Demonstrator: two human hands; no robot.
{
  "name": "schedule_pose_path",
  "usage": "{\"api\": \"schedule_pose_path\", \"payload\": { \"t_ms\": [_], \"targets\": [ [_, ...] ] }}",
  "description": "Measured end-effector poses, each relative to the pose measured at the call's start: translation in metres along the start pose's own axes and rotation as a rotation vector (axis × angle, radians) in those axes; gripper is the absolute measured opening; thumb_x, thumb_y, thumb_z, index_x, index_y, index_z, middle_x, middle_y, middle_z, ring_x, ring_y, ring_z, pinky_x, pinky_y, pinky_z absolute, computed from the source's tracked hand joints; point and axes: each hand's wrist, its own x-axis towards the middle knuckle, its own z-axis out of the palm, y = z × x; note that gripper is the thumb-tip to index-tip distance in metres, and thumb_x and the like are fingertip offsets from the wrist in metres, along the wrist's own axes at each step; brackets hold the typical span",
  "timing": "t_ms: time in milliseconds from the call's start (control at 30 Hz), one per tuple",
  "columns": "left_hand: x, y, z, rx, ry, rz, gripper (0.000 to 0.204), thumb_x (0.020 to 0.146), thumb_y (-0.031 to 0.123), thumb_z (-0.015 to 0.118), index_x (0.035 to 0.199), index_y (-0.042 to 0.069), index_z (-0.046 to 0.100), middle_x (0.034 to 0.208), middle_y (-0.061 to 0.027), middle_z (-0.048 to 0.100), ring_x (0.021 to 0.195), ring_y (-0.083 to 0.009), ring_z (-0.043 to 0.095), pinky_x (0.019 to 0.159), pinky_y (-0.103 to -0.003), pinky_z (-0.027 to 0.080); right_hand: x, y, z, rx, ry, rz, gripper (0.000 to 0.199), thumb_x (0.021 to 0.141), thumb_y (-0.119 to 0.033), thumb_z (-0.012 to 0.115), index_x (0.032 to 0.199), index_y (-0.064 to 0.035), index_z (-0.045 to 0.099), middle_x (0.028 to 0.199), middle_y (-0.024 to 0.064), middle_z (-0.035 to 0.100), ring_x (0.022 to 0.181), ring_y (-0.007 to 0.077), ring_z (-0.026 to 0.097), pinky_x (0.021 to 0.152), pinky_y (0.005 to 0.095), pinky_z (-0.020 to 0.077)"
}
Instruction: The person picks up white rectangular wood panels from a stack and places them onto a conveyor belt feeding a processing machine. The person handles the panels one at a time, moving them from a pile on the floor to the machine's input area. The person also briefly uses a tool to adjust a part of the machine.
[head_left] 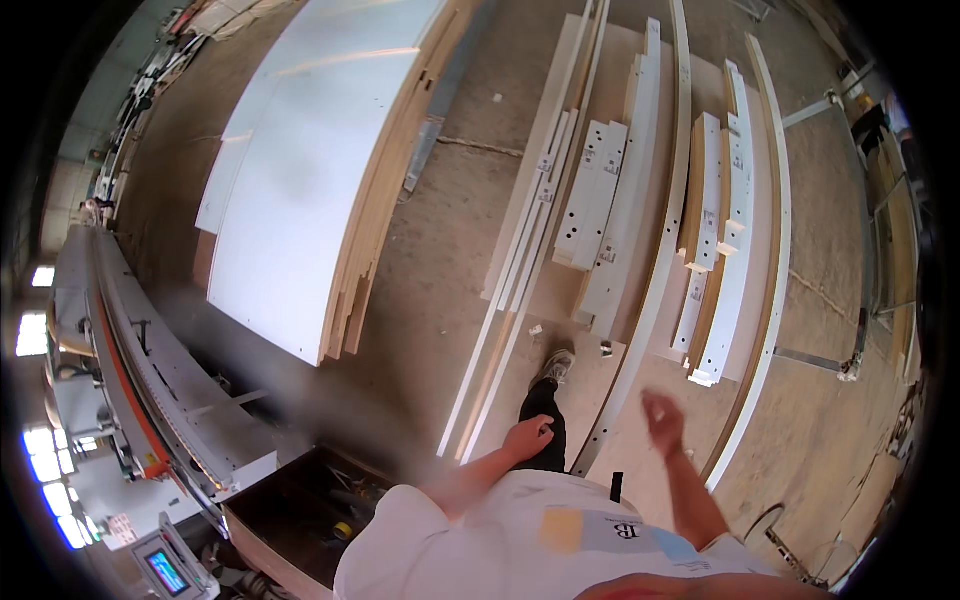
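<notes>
Bright daylight, fisheye-bent dark rim, right hand (663, 420) motion-blurred

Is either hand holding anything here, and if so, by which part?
Nothing is held. The left hand is loosely curled and the right hand is blurred but open, both in the air above the white panel strips.

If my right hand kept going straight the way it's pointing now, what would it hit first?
The right hand, empty and open, points forward and down. It would probably first meet the long white strip lying on the floor boards ahead, though depth is hard to judge here.
</notes>
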Motion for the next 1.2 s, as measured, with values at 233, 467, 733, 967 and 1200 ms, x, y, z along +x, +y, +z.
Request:
{"api": "schedule_pose_path", "payload": {
  "t_ms": [233, 467, 733, 967, 1200],
  "targets": [
    [-0.086, -0.056, 0.016, 0.070, 0.033, 0.096, 0.036, 0.090, 0.029, 0.066, 0.121, 0.011, 0.063, 0.096, -0.0101, 0.074, 0.093, -0.0316, 0.070, 0.081, -0.043, 0.054, -0.215, -0.056, 0.057, -0.050, -0.255, -0.083, 0.024, 0.084, -0.030, 0.077, 0.073, -0.0093, 0.073, 0.068, 0.0112, 0.067, 0.060, 0.0312, 0.064, 0.056, 0.0368, 0.0507],
    [-0.243, -0.135, 0.004, 0.119, 0.129, 0.000, 0.038, 0.090, 0.034, 0.061, 0.118, 0.009, 0.067, 0.106, -0.0142, 0.073, 0.100, -0.0348, 0.069, 0.088, -0.045, 0.054, -0.288, -0.075, 0.089, 0.225, -0.020, -0.093, 0.015, 0.093, -0.017, 0.070, 0.092, -0.0030, 0.075, 0.083, 0.0114, 0.073, 0.066, 0.0196, 0.070, 0.063, 0.0310, 0.0550],
    [-0.383, -0.187, -0.061, 0.211, 0.096, -0.139, 0.040, 0.090, 0.035, 0.059, 0.121, 0.011, 0.068, 0.115, -0.0163, 0.071, 0.107, -0.0358, 0.066, 0.093, -0.044, 0.052, -0.361, -0.120, 0.111, 0.317, -0.175, -0.093, 0.018, 0.094, -0.019, 0.070, 0.097, -0.0031, 0.077, 0.087, 0.0104, 0.076, 0.066, 0.0177, 0.072, 0.065, 0.0283, 0.0569],
    [-0.433, -0.287, -0.123, 0.246, 0.157, -0.255, 0.036, 0.090, 0.035, 0.057, 0.113, 0.011, 0.071, 0.115, -0.0151, 0.070, 0.109, -0.0346, 0.066, 0.095, -0.044, 0.051, -0.386, -0.167, 0.185, 0.240, -0.285, -0.009, 0.023, 0.095, -0.026, 0.068, 0.096, -0.0054, 0.077, 0.079, 0.0100, 0.074, 0.066, 0.0165, 0.072, 0.063, 0.0294, 0.0552],
    [-0.489, -0.406, -0.190, -0.124, 0.480, -0.364, 0.036, 0.088, 0.034, 0.060, 0.113, 0.012, 0.071, 0.117, -0.0144, 0.071, 0.113, -0.0335, 0.065, 0.096, -0.042, 0.051, -0.332, -0.272, 0.312, 0.076, -0.383, -0.297, 0.023, 0.094, -0.028, 0.068, 0.100, -0.0074, 0.076, 0.082, 0.0112, 0.074, 0.067, 0.0206, 0.073, 0.064, 0.0323, 0.0551]
  ]
}}
